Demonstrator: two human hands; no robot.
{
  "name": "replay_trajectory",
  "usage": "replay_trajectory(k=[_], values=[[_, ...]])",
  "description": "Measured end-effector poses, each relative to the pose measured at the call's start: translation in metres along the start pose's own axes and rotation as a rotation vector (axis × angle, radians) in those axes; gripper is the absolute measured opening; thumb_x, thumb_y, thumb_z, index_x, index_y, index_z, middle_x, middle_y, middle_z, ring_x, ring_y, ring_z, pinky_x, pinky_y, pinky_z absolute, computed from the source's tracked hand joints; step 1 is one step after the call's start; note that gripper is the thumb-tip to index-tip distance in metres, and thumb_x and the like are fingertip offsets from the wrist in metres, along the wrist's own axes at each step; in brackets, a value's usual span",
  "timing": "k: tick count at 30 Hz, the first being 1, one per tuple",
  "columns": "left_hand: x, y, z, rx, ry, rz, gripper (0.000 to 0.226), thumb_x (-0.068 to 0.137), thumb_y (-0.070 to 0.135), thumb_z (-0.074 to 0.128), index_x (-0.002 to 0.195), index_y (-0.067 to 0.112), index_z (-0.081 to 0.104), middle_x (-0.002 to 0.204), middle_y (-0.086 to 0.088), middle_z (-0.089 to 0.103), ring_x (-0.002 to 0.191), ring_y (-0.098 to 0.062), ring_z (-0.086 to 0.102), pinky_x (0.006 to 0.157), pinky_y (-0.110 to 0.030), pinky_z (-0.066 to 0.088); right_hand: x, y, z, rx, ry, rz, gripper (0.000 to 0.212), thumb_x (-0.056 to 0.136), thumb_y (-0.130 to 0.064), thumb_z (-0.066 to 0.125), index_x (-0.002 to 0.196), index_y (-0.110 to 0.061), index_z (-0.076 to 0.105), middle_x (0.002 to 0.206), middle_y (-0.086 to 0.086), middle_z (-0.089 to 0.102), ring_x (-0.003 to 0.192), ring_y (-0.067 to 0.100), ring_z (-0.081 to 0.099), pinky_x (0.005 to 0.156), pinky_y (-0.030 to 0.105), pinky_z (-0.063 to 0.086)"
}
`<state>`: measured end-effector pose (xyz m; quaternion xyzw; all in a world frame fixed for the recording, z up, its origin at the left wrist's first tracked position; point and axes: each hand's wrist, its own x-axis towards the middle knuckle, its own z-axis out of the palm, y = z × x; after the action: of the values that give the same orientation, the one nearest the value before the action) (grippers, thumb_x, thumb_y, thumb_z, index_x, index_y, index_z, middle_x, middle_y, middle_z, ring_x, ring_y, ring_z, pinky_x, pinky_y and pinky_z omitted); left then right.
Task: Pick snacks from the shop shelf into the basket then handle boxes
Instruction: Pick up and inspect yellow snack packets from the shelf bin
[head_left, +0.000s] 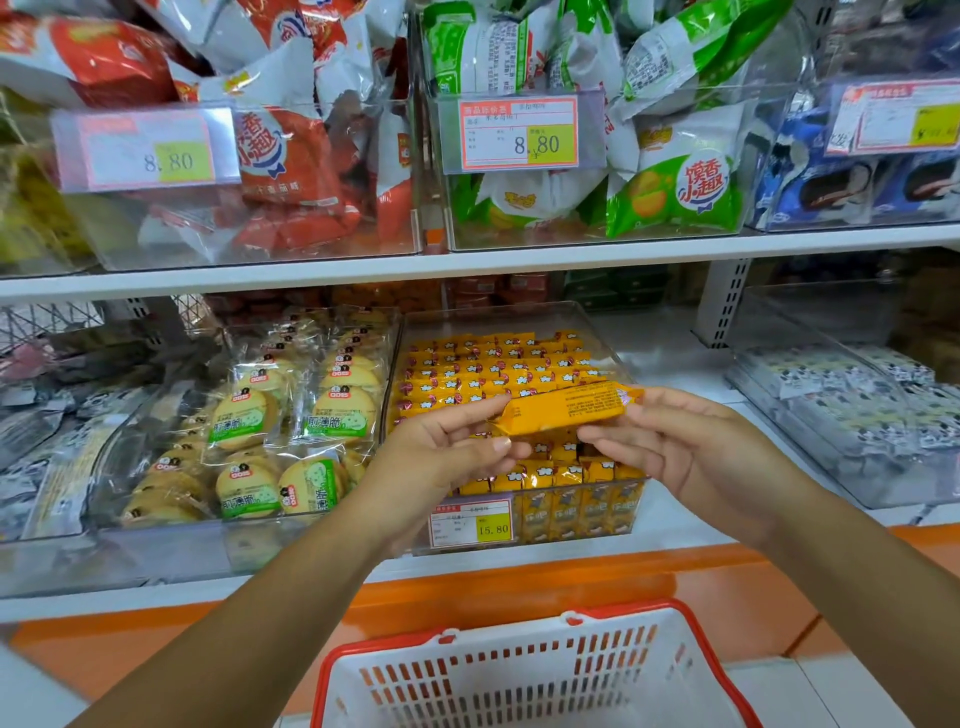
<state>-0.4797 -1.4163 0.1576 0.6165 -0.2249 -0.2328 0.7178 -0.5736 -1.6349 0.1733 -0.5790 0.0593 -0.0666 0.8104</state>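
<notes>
Shelf (519, 261): left hand (441, 453), right hand (671, 446) seemingly pinch snack (563, 410).

Bare forearms (291, 587), bare left hand (441, 454), right hand (675, 447)

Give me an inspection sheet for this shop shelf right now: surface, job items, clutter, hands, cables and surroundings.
Surface: white lower shelf, carrying clear bins of snacks.
Job's things: yellow snack packet held above the clear bin of matching packets; white basket with red rim below, no snack visible in the part shown.
Clutter: round biscuit packs in the bin to the left; red bags and green bags on the upper shelf; price tags on bin fronts.
Grippers: left hand pinches the packet's left end; right hand holds its right end.
Cables: nothing seen.
Surroundings: orange ledge under the shelf.
</notes>
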Motion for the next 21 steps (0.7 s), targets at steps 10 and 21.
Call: replay_trajectory(k=[10,21], values=[[0.003,-0.003,0.006,-0.017,0.173,0.038,0.021,0.097,0.008,0.056,0.077,0.008,0.050,0.070,-0.001,0.056,0.075,-0.007,0.071,0.102,-0.047,0.049,0.001,0.007,0.003,-0.068,0.137,-0.104,0.018,0.076,-0.018,0.067,0.078,-0.002,0.060,0.096,0.013,0.074,0.087,0.020,0.073,0.070,0.021,0.058],[-0.003,0.000,0.018,0.045,0.287,0.140,0.010,0.095,0.015,0.060,0.101,0.016,0.068,0.084,0.000,0.076,0.080,-0.021,0.075,0.066,-0.024,0.060,-0.005,0.012,0.012,-0.327,0.298,-0.266,0.007,0.092,-0.009,0.064,0.090,-0.013,0.059,0.087,0.007,0.075,0.065,0.025,0.072,0.064,0.032,0.060]])
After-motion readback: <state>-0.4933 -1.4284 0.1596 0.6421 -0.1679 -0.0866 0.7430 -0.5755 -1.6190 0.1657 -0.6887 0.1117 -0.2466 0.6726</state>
